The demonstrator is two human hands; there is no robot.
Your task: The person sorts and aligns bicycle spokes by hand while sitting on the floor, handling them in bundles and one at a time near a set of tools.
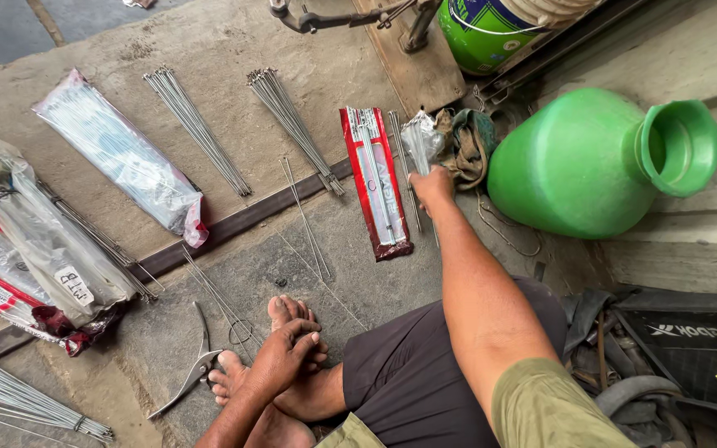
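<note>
Spokes (pixel 421 141) in a clear bag are lying on the floor (pixel 358 249) between a red packet (pixel 375 182) and a rag (pixel 466 141); the right hand (pixel 431 184) is reaching out and resting its fingers on the bag's near end, though whether the grip is closing on it cannot be told. The left hand (pixel 284 358) is lying loosely curled over the person's bare foot (pixel 292 315), grasping nothing. Pliers (pixel 192 373) are lying just beside that foot. Loose spoke bundles (pixel 197 129) are lying further out, with a long clear bag (pixel 122 153) to their left. A green jug (pixel 599 162) is lying on its side to the right of the rag.
</note>
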